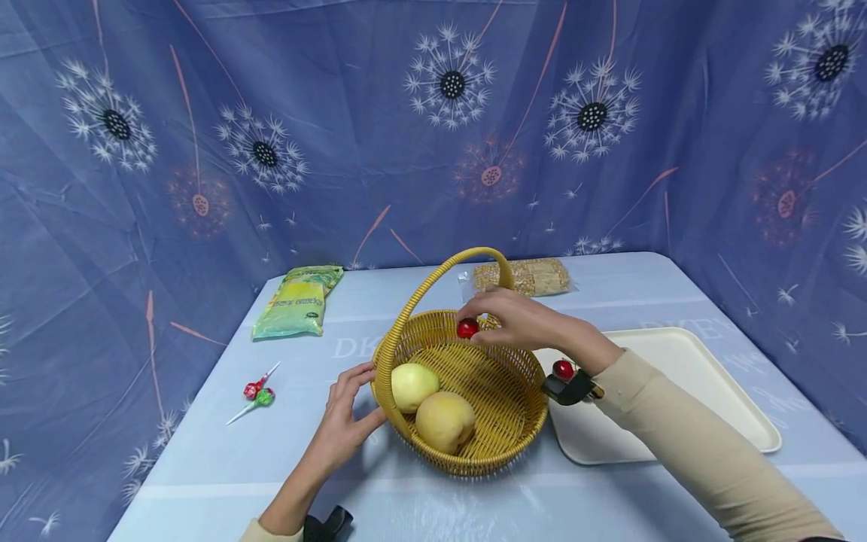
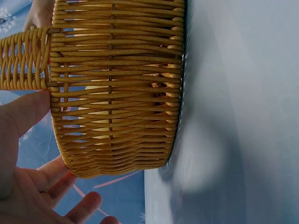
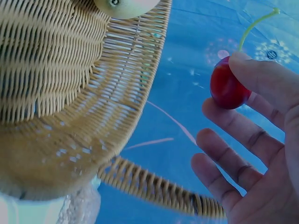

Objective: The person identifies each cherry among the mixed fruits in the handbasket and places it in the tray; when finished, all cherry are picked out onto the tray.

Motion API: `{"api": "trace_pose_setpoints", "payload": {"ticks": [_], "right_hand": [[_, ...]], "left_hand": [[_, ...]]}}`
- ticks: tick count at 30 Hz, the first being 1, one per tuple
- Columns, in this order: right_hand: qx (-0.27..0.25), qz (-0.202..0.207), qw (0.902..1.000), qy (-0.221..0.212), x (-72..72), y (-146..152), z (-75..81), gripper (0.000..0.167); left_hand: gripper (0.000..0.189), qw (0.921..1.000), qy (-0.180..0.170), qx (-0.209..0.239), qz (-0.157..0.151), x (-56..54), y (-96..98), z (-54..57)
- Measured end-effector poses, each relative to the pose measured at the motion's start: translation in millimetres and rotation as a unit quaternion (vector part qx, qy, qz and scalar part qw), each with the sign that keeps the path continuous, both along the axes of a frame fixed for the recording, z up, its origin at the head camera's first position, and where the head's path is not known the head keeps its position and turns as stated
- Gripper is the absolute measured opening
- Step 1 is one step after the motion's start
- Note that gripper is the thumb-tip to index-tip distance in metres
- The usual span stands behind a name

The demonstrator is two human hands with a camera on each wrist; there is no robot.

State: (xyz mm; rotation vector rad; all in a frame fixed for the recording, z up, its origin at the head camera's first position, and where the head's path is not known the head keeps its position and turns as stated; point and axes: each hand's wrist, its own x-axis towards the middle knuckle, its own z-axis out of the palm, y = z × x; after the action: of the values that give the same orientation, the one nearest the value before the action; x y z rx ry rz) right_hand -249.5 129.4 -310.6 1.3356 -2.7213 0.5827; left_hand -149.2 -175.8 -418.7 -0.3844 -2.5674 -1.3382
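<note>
A yellow wicker basket with an arched handle stands on the table, holding a pale green apple and a yellow peach-like fruit. Over the basket's far side, my right hand pinches a red cherry between thumb and fingers; the right wrist view shows the cherry's green stem. My left hand touches the basket's left side near the handle base, thumb and fingers spread along the rim. Another red cherry lies on the white tray, partly hidden by the right wrist.
A green and yellow packet lies at the back left. Two wrapped lollipops, one red and one green, lie in front of it. Behind the basket is a clear bag of grain-like food. A blue patterned curtain surrounds the table.
</note>
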Motion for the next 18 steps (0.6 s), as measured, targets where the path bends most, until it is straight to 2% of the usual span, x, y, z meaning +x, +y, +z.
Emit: {"api": "trace_pose_setpoints", "payload": {"ticks": [4, 8, 13, 18], "right_hand": [[-0.026, -0.016, 0.9995, 0.012, 9.9, 18.0, 0.9, 0.035], [-0.042, -0.042, 0.9982, 0.003, 19.4, 37.0, -2.4, 0.035], [-0.057, -0.087, 0.9946, -0.004, 30.5, 60.3, -11.1, 0.036], [-0.065, -0.115, 0.9911, 0.011, 38.5, 82.2, -23.6, 0.034]], "left_hand": [[0.050, 0.9999, 0.013, -0.004, 0.001, 0.1, 0.9, -0.5], [0.050, 1.0000, 0.008, -0.004, 0.003, 0.5, 1.2, -0.8], [0.050, 1.0000, 0.002, -0.004, 0.003, 1.0, 0.8, -0.5], [0.050, 1.0000, -0.005, -0.003, 0.004, 1.6, 0.9, 0.8]]}}
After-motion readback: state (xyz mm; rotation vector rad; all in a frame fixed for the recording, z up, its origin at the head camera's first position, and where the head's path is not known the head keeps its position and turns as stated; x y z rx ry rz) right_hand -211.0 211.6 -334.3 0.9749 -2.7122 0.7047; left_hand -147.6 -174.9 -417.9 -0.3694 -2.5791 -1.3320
